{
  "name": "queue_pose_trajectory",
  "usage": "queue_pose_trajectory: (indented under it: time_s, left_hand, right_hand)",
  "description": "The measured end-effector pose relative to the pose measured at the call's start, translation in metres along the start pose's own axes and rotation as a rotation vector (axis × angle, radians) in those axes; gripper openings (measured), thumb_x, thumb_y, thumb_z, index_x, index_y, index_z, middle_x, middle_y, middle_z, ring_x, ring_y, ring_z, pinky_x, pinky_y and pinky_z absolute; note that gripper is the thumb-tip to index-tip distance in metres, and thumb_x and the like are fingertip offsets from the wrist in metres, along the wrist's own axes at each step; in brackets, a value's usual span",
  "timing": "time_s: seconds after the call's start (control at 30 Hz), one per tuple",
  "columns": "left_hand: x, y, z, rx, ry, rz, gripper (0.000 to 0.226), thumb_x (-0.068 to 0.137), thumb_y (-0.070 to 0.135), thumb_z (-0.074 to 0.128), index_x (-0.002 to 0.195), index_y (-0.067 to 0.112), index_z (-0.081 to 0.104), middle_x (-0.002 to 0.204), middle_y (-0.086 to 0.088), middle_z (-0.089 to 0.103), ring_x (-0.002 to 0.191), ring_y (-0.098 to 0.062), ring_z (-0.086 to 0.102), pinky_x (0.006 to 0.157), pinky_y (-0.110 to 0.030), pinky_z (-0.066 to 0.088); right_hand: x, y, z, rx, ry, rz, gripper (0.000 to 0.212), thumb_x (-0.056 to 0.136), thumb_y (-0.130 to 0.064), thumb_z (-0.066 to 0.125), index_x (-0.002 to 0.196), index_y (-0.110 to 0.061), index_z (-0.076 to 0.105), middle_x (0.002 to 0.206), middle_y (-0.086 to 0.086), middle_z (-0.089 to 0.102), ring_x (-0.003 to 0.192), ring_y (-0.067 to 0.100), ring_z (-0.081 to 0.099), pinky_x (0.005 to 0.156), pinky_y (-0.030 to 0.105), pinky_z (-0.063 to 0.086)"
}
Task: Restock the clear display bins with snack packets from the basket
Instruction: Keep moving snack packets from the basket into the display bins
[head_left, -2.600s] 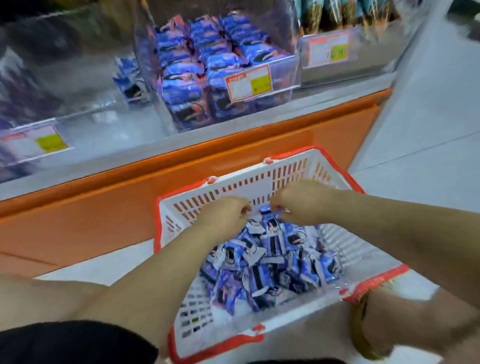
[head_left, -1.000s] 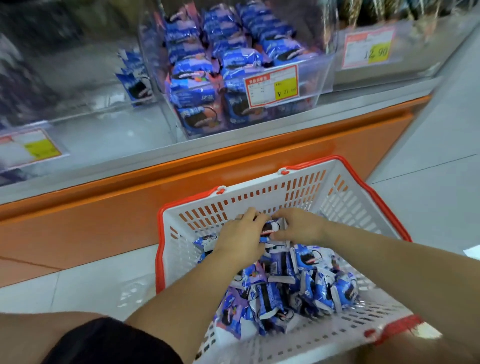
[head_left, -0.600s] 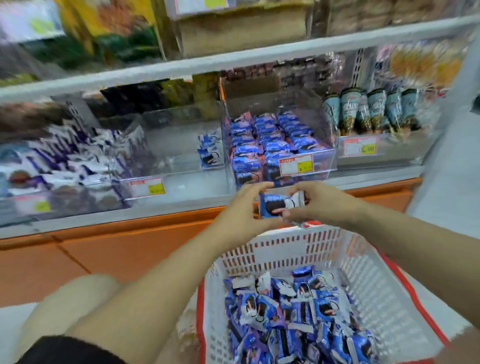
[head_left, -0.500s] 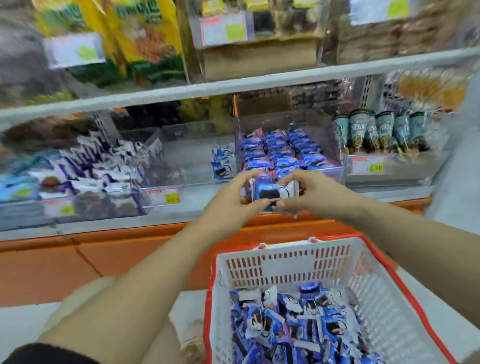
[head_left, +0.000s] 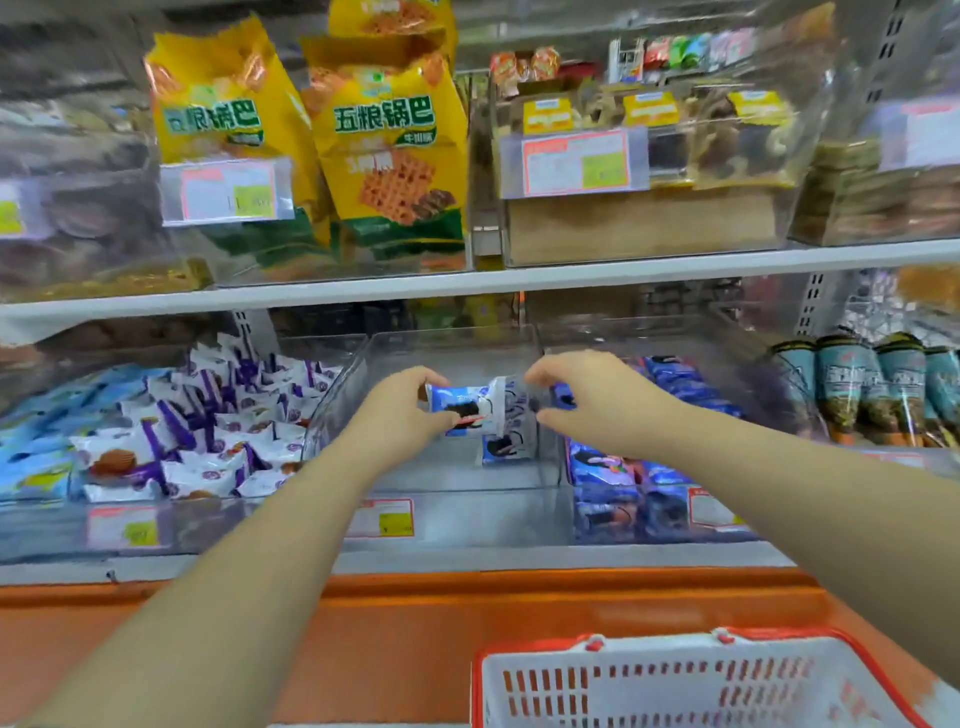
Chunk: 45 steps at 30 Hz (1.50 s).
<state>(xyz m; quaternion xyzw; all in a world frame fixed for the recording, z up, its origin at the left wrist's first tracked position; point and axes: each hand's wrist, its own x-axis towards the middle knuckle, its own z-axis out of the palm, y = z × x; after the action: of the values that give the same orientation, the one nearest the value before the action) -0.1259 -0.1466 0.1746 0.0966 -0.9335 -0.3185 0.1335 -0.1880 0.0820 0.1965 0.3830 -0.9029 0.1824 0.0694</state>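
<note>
While both arms stretch forward over the shelf front in the head view, the left hand (head_left: 400, 410) pinches a blue-and-white snack packet (head_left: 460, 408) by its left end between thumb and curled fingers. The right hand (head_left: 592, 400) hovers at the packet's other end, its grip spread in a loose curve and, as far as the blur allows, just clear of the wrapper. The packet hangs inside the middle clear bin (head_left: 452, 338), above a second packet (head_left: 506, 444) standing there. The basket (head_left: 675, 680) sits below.
</note>
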Motion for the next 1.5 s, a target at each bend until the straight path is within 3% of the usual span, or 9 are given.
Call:
queue_pose_trajectory:
  time_s: [0.1,0.33,0.67,0.8,0.97,1.17,1.3,1.4,1.5]
  left_hand:
    - [0.038,-0.022,0.026,0.143,-0.145,-0.052,0.037,0.081,0.025,0.078,0.115,0.019,0.064,0.112,-0.002,0.064,0.086,-0.013,0.056,0.062,-0.023,0.039]
    - [0.084,-0.031,0.096,0.324,-0.422,0.04,0.033,0.081,0.036,0.075,0.105,0.016,0.065,0.108,-0.005,0.067,0.093,-0.023,0.06,0.066,-0.024,0.039]
    - [0.1,-0.043,0.119,0.539,-0.398,0.138,0.04,0.081,0.037,0.071,0.116,0.02,0.061,0.108,-0.01,0.059,0.094,-0.031,0.063,0.071,-0.032,0.047]
    - [0.102,-0.041,0.114,0.583,-0.377,0.178,0.039,0.083,0.033,0.069,0.118,0.019,0.059,0.101,-0.007,0.041,0.085,-0.03,0.057,0.072,-0.033,0.048]
    - [0.1,-0.038,0.113,0.577,-0.342,0.163,0.036,0.086,0.025,0.07,0.118,0.015,0.057,0.118,-0.012,0.045,0.09,-0.032,0.06,0.081,-0.039,0.054]
    - [0.094,-0.033,0.103,0.575,-0.319,0.153,0.05,0.086,0.025,0.072,0.129,0.015,0.049,0.132,-0.013,0.038,0.095,-0.034,0.062,0.085,-0.042,0.054]
    - [0.069,-0.025,0.083,0.46,-0.246,0.186,0.039,0.087,0.027,0.07,0.122,0.02,0.056,0.13,-0.01,0.042,0.094,-0.034,0.061,0.083,-0.043,0.053]
    - [0.024,-0.011,0.061,0.319,-0.063,0.335,0.023,0.092,0.03,0.063,0.114,0.026,0.06,0.122,-0.002,0.049,0.105,-0.026,0.059,0.083,-0.043,0.051]
    - [-0.039,-0.008,0.057,0.091,0.042,0.581,0.015,0.091,0.023,0.06,0.105,0.024,0.061,0.11,0.0,0.057,0.097,-0.022,0.063,0.076,-0.046,0.053]
  right_hand:
    - [0.024,0.007,0.015,-0.176,-0.118,-0.059,0.035,0.093,-0.031,0.059,0.128,-0.028,0.058,0.127,-0.002,0.061,0.121,0.022,0.05,0.099,0.041,0.044]
    - [0.052,0.021,0.04,-0.193,-0.204,-0.075,0.028,0.091,-0.026,0.057,0.118,-0.027,0.064,0.112,0.002,0.065,0.112,0.022,0.052,0.094,0.039,0.045]
    - [0.058,0.025,0.047,-0.031,-0.187,-0.106,0.029,0.086,-0.017,0.058,0.112,-0.027,0.069,0.071,-0.02,0.041,0.106,0.014,0.045,0.087,0.033,0.045]
    - [0.058,0.025,0.049,-0.023,-0.202,-0.052,0.032,0.084,-0.015,0.057,0.111,-0.027,0.069,0.087,-0.011,0.059,0.109,0.012,0.044,0.09,0.038,0.047]
    - [0.058,0.025,0.054,-0.046,-0.241,0.032,0.036,0.084,-0.015,0.053,0.114,-0.033,0.065,0.109,0.0,0.059,0.111,0.018,0.051,0.091,0.043,0.049]
    - [0.044,0.02,0.055,-0.067,-0.029,-0.003,0.025,0.088,-0.015,0.055,0.107,-0.021,0.071,0.103,0.0,0.066,0.105,0.019,0.053,0.087,0.044,0.05]
    - [0.007,0.014,0.054,-0.117,0.24,-0.118,0.019,0.084,-0.013,0.058,0.097,-0.011,0.072,0.096,0.005,0.068,0.097,0.029,0.059,0.088,0.044,0.048]
    - [-0.041,0.004,0.059,-0.101,0.406,-0.124,0.015,0.085,-0.008,0.058,0.093,-0.008,0.069,0.092,0.007,0.067,0.091,0.032,0.058,0.083,0.041,0.045]
    - [-0.101,-0.003,0.078,-0.091,0.411,-0.078,0.014,0.082,-0.005,0.058,0.091,-0.008,0.068,0.087,0.007,0.065,0.085,0.028,0.054,0.077,0.037,0.043]
